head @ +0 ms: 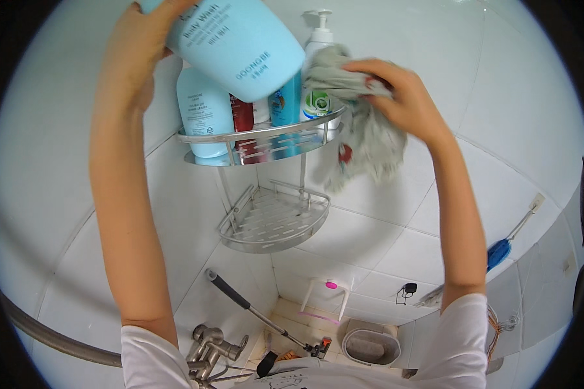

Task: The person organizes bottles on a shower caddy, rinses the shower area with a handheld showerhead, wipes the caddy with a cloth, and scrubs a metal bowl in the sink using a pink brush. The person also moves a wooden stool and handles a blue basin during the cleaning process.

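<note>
Tilted above the upper shelf is a light-blue body wash bottle [243, 48], its top end held by my left hand [138, 53]. My right hand [394, 92] grips a crumpled pale grey-green cloth [370, 131] with red patches, which hangs down in front of the wall. The cloth partly covers a white pump bottle [319, 41] at the right end of the metal corner shelf [263, 131]. Also on this shelf stand another light-blue bottle [205, 112], a dark red bottle [243, 116] and a blue bottle [286, 102]. The raised bottle hides some of their tops.
Below hangs a lower metal corner rack [272, 214] with a slotted base. A long-handled floor tool [267, 316] leans near a wall-mounted metal faucet [216, 343]. On the floor is a grey bucket [371, 346]. A blue brush [499, 254] hangs at the right.
</note>
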### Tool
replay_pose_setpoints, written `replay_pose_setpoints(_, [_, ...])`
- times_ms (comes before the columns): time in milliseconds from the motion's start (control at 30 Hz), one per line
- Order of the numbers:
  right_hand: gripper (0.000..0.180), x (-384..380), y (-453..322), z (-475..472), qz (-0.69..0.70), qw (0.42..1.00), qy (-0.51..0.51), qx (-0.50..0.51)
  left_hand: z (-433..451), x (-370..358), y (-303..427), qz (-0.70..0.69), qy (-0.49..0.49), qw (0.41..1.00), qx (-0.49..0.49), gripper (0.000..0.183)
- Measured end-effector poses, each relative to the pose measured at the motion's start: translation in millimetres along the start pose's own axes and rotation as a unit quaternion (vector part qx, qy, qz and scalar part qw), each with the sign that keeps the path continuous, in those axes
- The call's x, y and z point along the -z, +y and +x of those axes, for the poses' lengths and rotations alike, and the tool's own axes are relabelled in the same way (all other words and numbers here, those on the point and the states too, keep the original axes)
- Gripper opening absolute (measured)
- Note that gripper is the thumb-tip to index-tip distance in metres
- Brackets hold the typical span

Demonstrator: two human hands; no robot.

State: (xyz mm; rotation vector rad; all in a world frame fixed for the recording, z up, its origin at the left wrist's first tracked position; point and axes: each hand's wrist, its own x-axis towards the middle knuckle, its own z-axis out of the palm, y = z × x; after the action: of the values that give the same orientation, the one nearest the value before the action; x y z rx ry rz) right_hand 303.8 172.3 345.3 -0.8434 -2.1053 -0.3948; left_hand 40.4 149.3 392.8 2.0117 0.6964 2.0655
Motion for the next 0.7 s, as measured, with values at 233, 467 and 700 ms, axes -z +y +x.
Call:
replay_pose_setpoints(233, [0.045,-70,-25,109,-0.278,0.768,-0.572,-0.072,-4,7,9,0.051,0.036,0.998,-0.029,0.057])
replay_pose_setpoints(467, [0.039,-83,14,114,0.007,0.818,-0.569,-0.083,3,21,-3,0.082,0.032,0.996,0.007,0.056])
replay_pose_setpoints(700, [0.037,-89,-7,98,0.149,0.911,-0.382,-0.048,15,19,-14,0.012,-0.012,1.0,0.022,0.054])
